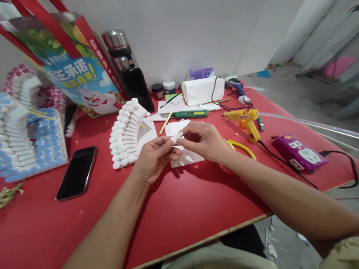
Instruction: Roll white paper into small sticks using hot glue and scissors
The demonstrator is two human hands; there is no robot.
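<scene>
My left hand (154,158) and my right hand (203,140) meet above the red table (178,208), both pinching one small white piece (176,137) between their fingertips. Under the hands lie white foam sheets (185,156). Just to the left stands a white staircase model (128,132) with round white knobs along its sides. A yellow glue gun (248,121) rests to the right of my right hand.
A black phone (77,172) lies at the left. Blue and pink staircase models (19,129) stand at the far left beside a red shopping bag (76,72). A purple power strip (299,152), a green utility knife (192,114), a white box (202,90) and a flask (120,52) are about.
</scene>
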